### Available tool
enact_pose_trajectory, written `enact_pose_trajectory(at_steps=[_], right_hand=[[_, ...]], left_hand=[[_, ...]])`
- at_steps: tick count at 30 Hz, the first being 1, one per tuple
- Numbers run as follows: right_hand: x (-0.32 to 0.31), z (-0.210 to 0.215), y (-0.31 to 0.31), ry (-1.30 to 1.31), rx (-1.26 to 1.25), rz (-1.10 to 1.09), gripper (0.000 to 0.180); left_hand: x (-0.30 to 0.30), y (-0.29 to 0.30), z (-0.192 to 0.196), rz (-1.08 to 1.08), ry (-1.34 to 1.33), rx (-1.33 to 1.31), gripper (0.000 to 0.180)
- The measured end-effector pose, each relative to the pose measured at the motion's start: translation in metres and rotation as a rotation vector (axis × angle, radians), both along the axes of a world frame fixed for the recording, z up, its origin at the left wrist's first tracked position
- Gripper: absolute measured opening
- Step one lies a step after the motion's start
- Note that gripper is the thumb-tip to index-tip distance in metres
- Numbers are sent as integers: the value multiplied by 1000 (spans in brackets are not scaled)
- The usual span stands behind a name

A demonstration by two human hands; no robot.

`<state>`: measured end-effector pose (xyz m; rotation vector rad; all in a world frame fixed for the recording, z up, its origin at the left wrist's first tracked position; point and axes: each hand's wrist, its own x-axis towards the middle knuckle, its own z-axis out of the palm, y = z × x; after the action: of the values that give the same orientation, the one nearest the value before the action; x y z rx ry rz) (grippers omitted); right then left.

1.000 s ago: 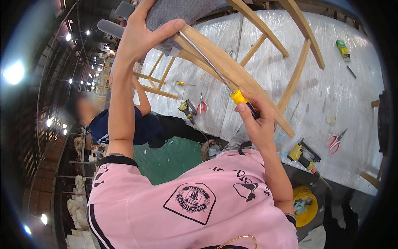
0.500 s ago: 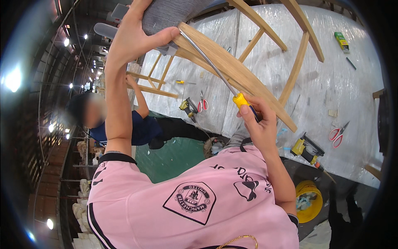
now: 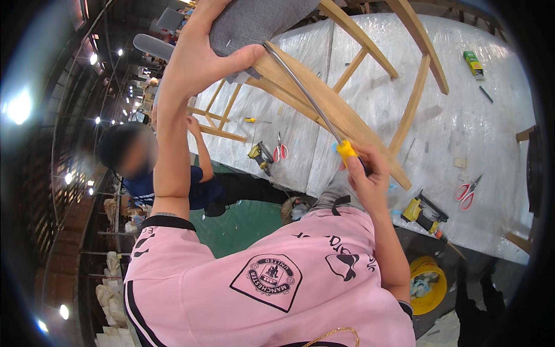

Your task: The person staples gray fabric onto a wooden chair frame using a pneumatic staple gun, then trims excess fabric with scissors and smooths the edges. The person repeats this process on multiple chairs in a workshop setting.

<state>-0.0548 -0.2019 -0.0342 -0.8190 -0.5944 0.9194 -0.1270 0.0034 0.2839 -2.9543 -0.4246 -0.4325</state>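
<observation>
Right hand fingers wrapped on yellow-handled screwdriver; shaft slants up-left, tip at far end meeting grey seat cushion on wooden chair frame; left hand clamps cushion edge, thumb just beside tip.

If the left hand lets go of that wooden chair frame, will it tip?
Probably: the wooden chair frame lies tilted on the plastic-covered table, steadied by the left hand. It looks stiff. The right hand levering the yellow-handled screwdriver would likely shift it.

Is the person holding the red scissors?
No, the red scissors lie on the table while the right hand grips a yellow-handled screwdriver.
</observation>
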Motion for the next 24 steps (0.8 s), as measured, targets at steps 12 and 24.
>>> enact_pose_trajectory(at_steps=[12,24], right_hand=[[114,96,-45,-268,414,-1071,58],[62,177,56,-466,609,-805,32]], left_hand=[[-8,43,-71,-304,-805,-34,39],[-11,33,-71,-269,-862,219,36]])
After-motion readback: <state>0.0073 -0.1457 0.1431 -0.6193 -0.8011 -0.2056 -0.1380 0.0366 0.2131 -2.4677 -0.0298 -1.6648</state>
